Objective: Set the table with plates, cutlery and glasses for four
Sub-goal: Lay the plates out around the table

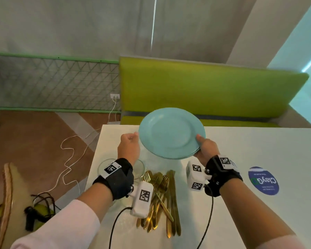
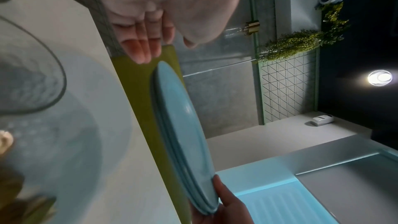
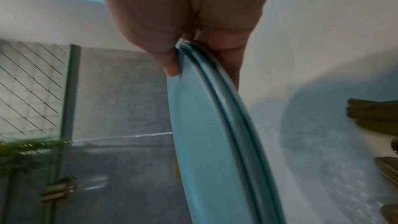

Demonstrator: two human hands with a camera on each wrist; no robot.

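Note:
A stack of light blue plates (image 1: 171,133) hangs tilted above the white table (image 1: 241,159), near its far edge. My right hand (image 1: 205,146) grips the stack's right rim, thumb on top and fingers beneath; the right wrist view shows the thumb (image 3: 170,60) pressed on the plates (image 3: 204,142). My left hand (image 1: 129,141) is just off the left rim. In the left wrist view its fingers (image 2: 140,48) are relaxed and hold nothing, a small gap short of the plates (image 2: 183,117). A pile of gold cutlery (image 1: 160,194) lies on the near table. Clear glasses (image 1: 104,168) stand under my left wrist.
A green upholstered bench (image 1: 205,90) runs behind the table's far edge. A round blue sticker (image 1: 263,180) is on the table at the right. White cables (image 1: 70,159) trail over the brown floor at the left, beside a wicker chair edge (image 1: 7,194).

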